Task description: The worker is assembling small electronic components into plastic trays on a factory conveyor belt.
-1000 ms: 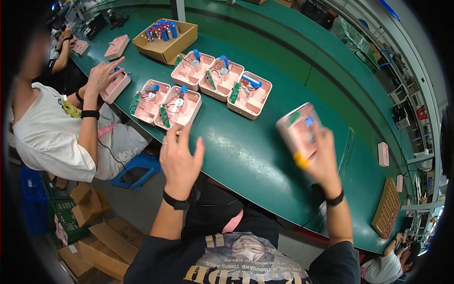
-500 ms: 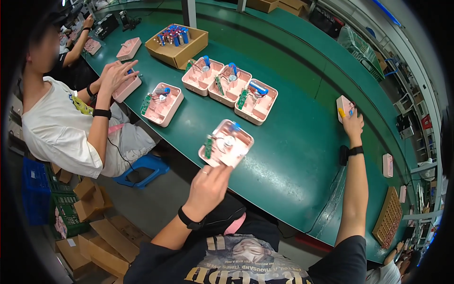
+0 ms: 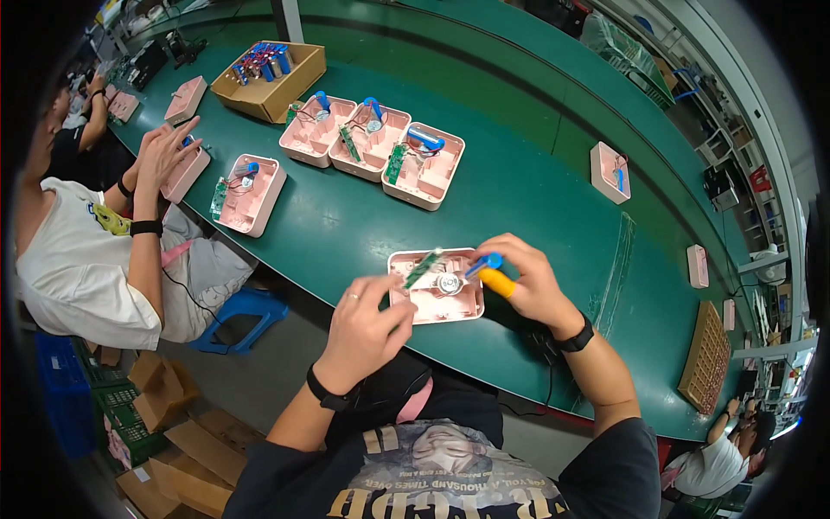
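A pink plastic housing lies near the table's front edge, before my body. Inside it are a round silver part and a tilted green circuit board, blurred. My left hand is at the housing's left edge, close to the board; its fingertips are smeared, so its grip is unclear. At the right end my right hand pinches a blue cylindrical battery. What looks like a yellow cover sits on its thumb.
Three pink housings with boards and batteries stand in a row beyond; another housing is left. A cardboard box of batteries stands behind. One housing sits far right, near a compartmented tray. A co-worker's hands work at left.
My right hand has come back from the far-right housing to the near one and now grips its battery. The near housing has turned, and my left hand has shifted to its left edge.
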{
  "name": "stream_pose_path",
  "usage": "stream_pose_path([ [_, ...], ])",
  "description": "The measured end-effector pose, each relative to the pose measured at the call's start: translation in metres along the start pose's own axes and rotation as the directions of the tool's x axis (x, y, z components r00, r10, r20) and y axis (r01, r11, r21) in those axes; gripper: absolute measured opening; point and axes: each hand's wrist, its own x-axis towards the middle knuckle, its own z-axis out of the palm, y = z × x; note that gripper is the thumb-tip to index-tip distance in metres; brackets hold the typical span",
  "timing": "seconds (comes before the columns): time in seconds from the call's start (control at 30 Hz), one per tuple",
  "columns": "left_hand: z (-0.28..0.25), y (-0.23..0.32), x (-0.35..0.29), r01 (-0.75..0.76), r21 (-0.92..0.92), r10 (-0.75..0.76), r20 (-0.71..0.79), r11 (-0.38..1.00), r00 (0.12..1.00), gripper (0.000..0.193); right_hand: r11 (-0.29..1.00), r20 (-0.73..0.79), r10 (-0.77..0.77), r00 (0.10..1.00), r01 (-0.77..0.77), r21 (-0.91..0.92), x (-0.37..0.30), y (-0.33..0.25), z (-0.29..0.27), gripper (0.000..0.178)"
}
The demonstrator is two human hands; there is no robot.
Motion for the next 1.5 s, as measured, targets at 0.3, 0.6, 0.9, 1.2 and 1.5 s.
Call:
stream_pose_path([
  [0.3, 0.031, -0.019, 0.039, 0.336, -0.151, -0.347, -0.056, 0.93, 0.936, 0.018, 0.848, -0.053, 0.529, 0.847, -0.524, 0.086, 0.006, 0.017, 0.004, 0.034],
  [0.6, 0.039, -0.036, 0.037, 0.448, -0.486, -0.459, 0.105, 0.75, 0.882, 0.021, 0.909, -0.059, -0.284, 0.957, 0.249, -0.333, 0.02, -0.005, 0.016, 0.04],
  [0.9, 0.028, -0.014, 0.033, 0.425, -0.466, -0.512, -0.072, 0.776, 0.856, 0.033, 0.917, 0.02, -0.286, 0.958, 0.28, -0.283, 0.027, 0.008, 0.022, 0.03],
  [1.2, 0.013, -0.002, 0.001, 0.463, -0.04, -0.463, 0.016, 0.885, 0.886, 0.052, 0.99, -0.203, 0.037, 0.979, -0.063, -0.126, 0.012, -0.01, 0.02, 0.019],
  [1.5, 0.024, -0.023, 0.02, 0.325, -0.384, -0.28, 0.17, 0.864, 0.945, 0.05, 0.996, 0.177, -0.025, 0.984, 0.039, -0.074, 0.032, -0.027, 0.01, 0.019],
])
